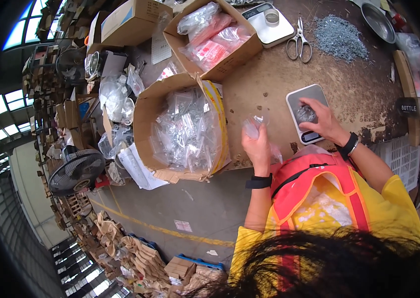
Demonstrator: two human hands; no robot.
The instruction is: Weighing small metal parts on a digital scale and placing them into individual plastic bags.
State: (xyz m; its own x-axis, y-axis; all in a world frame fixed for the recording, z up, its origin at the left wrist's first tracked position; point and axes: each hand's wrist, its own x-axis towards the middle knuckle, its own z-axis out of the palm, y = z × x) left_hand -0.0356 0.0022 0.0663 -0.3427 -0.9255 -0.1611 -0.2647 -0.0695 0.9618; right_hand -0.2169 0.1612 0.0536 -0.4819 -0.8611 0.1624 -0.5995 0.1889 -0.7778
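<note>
My left hand holds a small clear plastic bag up above the table edge, its mouth upward. My right hand rests on a small grey digital scale, fingers curled over a little heap of metal screws on its platform. Both wrists wear dark bands. A cardboard box full of clear packed bags stands just left of my left hand.
A second cardboard box with red-and-clear bags stands behind. Farther back lie a white scale with a tape roll, scissors, a pile of screws and a metal bowl. A fan stands on the floor at left.
</note>
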